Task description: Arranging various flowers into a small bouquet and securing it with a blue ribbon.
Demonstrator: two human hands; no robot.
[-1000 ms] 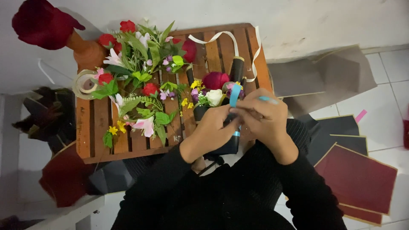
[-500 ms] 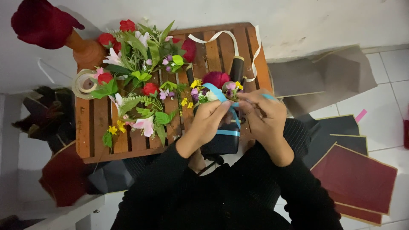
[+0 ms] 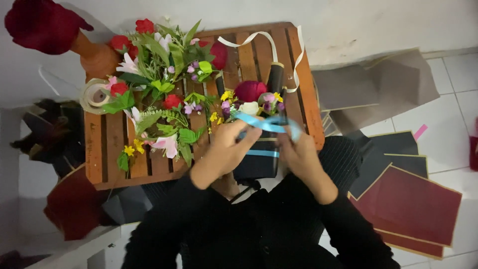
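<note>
A small bouquet (image 3: 251, 99) of red, white, yellow and purple flowers is wrapped in black paper (image 3: 259, 162) and rests at the near edge of a slatted wooden table (image 3: 107, 149). My left hand (image 3: 229, 147) and my right hand (image 3: 298, 152) both pinch a light blue ribbon (image 3: 266, 123) that loops across the top of the wrap. A second band of the same ribbon circles the black paper lower down.
Loose artificial flowers and leaves (image 3: 159, 79) cover the table's left half. A roll of tape (image 3: 94, 94) sits at its left edge and a cream ribbon (image 3: 259, 40) trails at the back. Dark red and black paper sheets (image 3: 408, 199) lie on the tiled floor to the right.
My hands have moved lower and apart, drawing the blue ribbon out sideways across the wrap. The bouquet now sits upright between them.
</note>
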